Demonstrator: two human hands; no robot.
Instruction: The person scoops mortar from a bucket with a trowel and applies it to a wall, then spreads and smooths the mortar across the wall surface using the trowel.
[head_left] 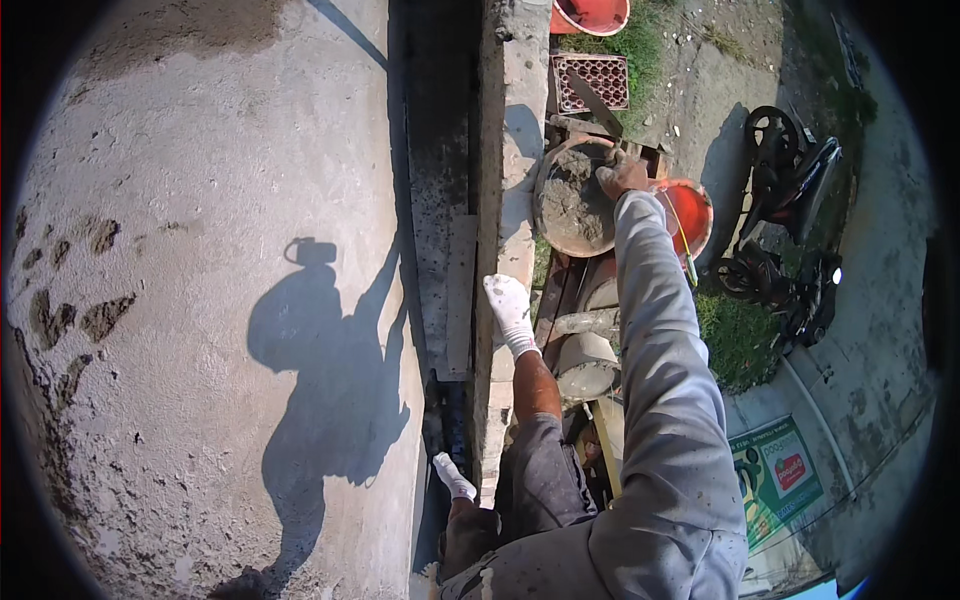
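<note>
My right arm, in a grey sleeve, reaches out over a round tub of wet grey mortar (pixel 575 200). At the tub's far right rim my right hand (pixel 622 177) is closed around the handle of a trowel (pixel 594 104). The trowel's long metal blade points away to the upper left, beyond the rim. Fingers partly hide the handle. An orange-red bucket (pixel 688 205) stands just right of the tub, partly behind my forearm. My left hand is out of the picture.
A plastered wall (pixel 200 200) fills the left, with my shadow on it. My feet in white socks (pixel 508 305) are at a narrow concrete ledge (pixel 510 200). A red crate (pixel 590 83), another orange-red bucket (pixel 597 12) and a parked motorbike (pixel 785 220) are on the right, lower down.
</note>
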